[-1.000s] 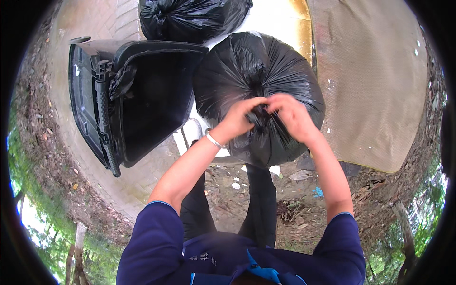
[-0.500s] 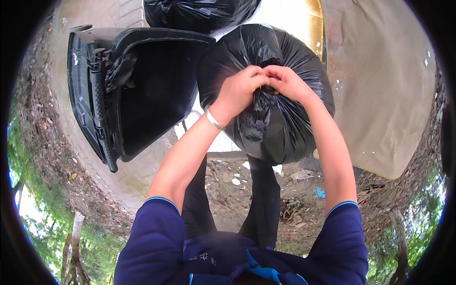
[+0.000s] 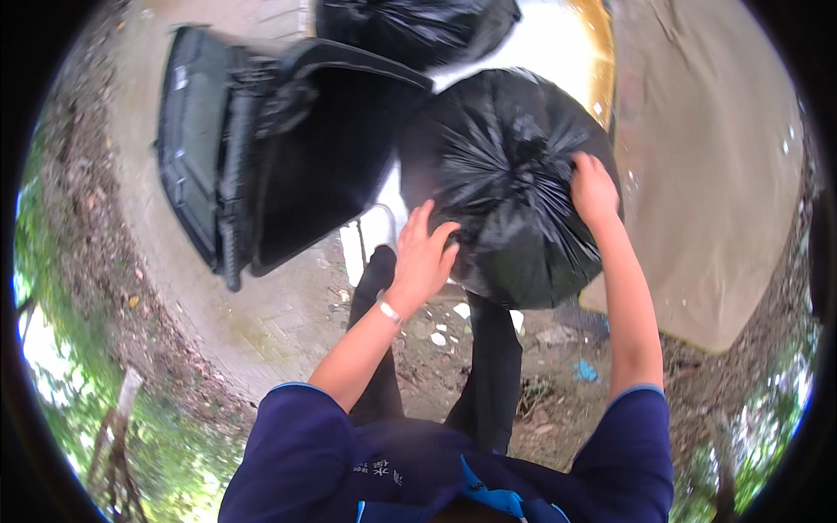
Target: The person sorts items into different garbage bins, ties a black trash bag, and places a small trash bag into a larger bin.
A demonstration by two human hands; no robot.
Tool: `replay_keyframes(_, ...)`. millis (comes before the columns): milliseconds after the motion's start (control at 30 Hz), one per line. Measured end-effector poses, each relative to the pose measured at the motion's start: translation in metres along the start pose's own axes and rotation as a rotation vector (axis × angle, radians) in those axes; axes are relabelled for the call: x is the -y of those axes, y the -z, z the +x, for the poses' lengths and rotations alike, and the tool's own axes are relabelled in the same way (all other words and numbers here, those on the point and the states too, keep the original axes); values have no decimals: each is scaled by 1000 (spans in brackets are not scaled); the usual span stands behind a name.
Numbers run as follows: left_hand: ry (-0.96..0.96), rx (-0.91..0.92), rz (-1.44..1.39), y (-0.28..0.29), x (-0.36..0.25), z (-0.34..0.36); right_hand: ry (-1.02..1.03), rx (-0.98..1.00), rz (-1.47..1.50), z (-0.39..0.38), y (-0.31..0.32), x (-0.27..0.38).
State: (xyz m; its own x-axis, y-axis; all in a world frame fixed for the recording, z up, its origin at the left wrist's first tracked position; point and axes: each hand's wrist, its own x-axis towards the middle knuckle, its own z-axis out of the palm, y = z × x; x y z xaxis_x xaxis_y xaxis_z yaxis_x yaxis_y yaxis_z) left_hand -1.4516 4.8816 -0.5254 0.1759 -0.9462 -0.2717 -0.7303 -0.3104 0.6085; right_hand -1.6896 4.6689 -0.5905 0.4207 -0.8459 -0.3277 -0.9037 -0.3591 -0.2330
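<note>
In the head view, the person is standing over a full black bag (image 3: 514, 253), which is sitting in the middle of the scene, its gathered folds converging near the centre of its top. The left hand (image 3: 424, 259) is reaching to the bag's near left side; its fingers are standing well apart, with the thumb spread away, and are gripping nothing visible, though whether the tips are touching the plastic cannot be told. The right hand (image 3: 595, 190) is resting at the right side of the bag, its fingers bending inward against the plastic; whether they are pinching a fold cannot be told. A silvery bracelet (image 3: 389, 310) is circling the left wrist. To the left, a black bin (image 3: 305, 183) is showing its dark open interior, its rim coming close to the bag. Beyond, on the far side, a second black bag (image 3: 418, 30) is lying on a white surface (image 3: 558, 52). A brown mat (image 3: 697, 174) is spreading along the right. On the near ground, pale scraps (image 3: 438, 339) and a blue scrap (image 3: 585, 370) are lying around the person's dark-trousered legs (image 3: 493, 375).
</note>
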Motion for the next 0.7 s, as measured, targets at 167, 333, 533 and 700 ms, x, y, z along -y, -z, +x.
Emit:
replay_keyframes(167, 251, -520, 559, 153, 53, -24, 43, -228, 179, -91, 45, 1)
replay_keyframes(333, 393, -427, 561, 201, 150, -46, 89, 99, 311, -192, 47, 65)
replay_keyframes(533, 342, -305, 403, 239, 151, -37, 15, 397, 315, -256, 77, 154)
replay_keyframes(700, 181, -340, 457, 321, 145, -8, 1, 371, 228, -249, 108, 185)
